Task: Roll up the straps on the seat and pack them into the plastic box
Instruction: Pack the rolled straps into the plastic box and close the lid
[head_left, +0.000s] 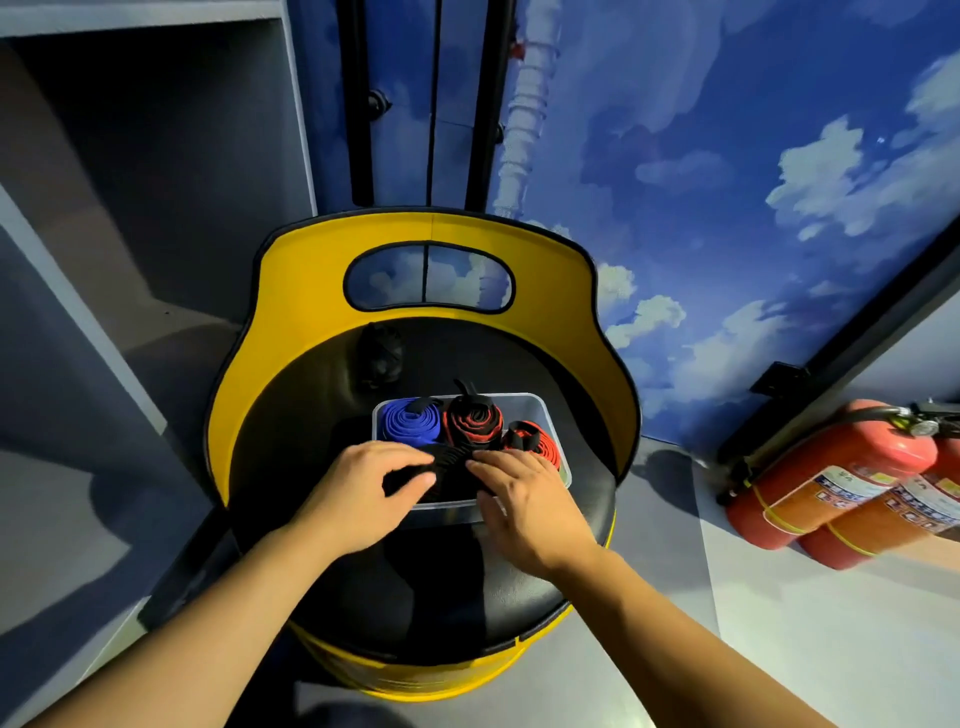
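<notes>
Nearest on the seat (415, 587), the left hand (363, 499) and right hand (530, 506) together grip a black rolled strap (449, 467) at the near edge of the plastic box (540, 402), apparently pressing it in so it stays coiled. Inside the box sit a blue roll (410, 423), a black-and-red roll (474, 421) and a red roll (537, 441). Beyond the box, one dark bundle (381, 353), probably another strap, waits.

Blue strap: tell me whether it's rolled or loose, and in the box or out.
Rolled and in. The blue strap shows a tight spiral and stands inside the box, at its left end.
</notes>
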